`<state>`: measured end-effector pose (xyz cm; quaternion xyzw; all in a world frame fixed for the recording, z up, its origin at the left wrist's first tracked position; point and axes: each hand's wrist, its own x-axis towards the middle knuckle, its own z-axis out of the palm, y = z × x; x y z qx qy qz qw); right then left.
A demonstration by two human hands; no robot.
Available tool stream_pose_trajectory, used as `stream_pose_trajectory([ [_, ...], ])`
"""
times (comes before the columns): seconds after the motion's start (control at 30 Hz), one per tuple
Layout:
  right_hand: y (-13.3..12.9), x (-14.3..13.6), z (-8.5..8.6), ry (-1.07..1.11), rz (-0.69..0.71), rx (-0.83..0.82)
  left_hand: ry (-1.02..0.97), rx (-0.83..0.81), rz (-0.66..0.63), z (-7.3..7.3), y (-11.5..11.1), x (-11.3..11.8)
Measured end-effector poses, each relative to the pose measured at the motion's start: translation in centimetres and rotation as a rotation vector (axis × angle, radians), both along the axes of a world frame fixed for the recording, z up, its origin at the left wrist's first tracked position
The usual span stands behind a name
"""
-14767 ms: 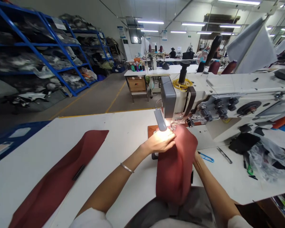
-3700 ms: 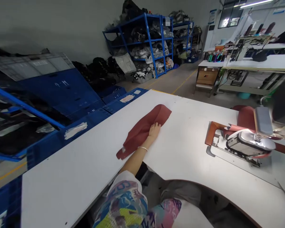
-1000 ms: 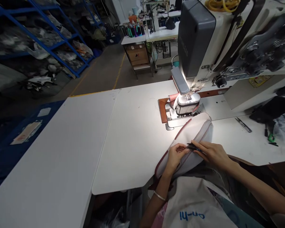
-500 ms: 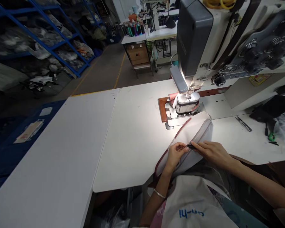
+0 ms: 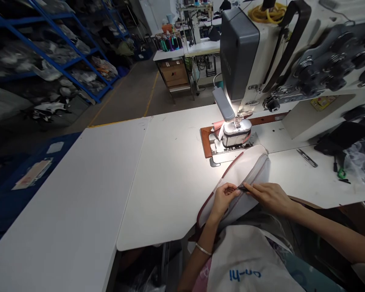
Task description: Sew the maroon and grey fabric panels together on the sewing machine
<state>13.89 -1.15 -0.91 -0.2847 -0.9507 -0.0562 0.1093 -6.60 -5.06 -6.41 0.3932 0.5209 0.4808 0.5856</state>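
A white fabric piece with dark red edging (image 5: 235,172) and a long seam or zipper strip lies on the table's front edge, sloping down to my lap. My left hand (image 5: 224,198) is closed on it, thumb and fingertips pinched at the strip. From the other side comes my right hand (image 5: 269,196), its fingers closed around a small dark pointed tool (image 5: 242,188). The tool's tip meets my left fingertips at the strip. Most of the tool is hidden in my hand, so its exact kind does not show.
Just beyond the fabric stands a sewing machine (image 5: 240,52) with a lit post bed (image 5: 236,134). Thread snips (image 5: 307,157) lie on the white table (image 5: 161,182) to the right, near a plastic bag (image 5: 363,160). Blue shelves (image 5: 69,61) stand at the back left.
The view has shifted slightly. Both hands keep nearly the same position on the fabric, with the dark tool still between them.
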Motion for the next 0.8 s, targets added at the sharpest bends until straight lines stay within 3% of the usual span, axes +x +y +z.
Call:
stream_pose_trajectory([
  [0.17, 1.4, 1.2, -0.7, 0.108, -0.292, -0.102, 0.145, 0.094, -0.044, 1.4, -0.3, 0.4],
  [0.37, 1.7, 1.0, -1.8, 0.155, -0.321, -0.221, 0.565, 0.258, 0.080, 2.6, 0.5, 3.2],
  [0.47, 1.5, 1.2, -1.5, 0.152, -0.294, -0.195, 0.497, 0.226, 0.083, 2.3, 1.3, 3.7],
  [0.63, 1.3, 1.9, 0.1, 0.103, -0.204, -0.050, 0.281, 0.116, -0.018, 1.6, 2.1, 3.0],
  [0.8, 1.3, 2.1, 1.5, 0.041, -0.151, -0.027, 0.194, 0.077, -0.056, 1.6, 2.1, 3.1],
])
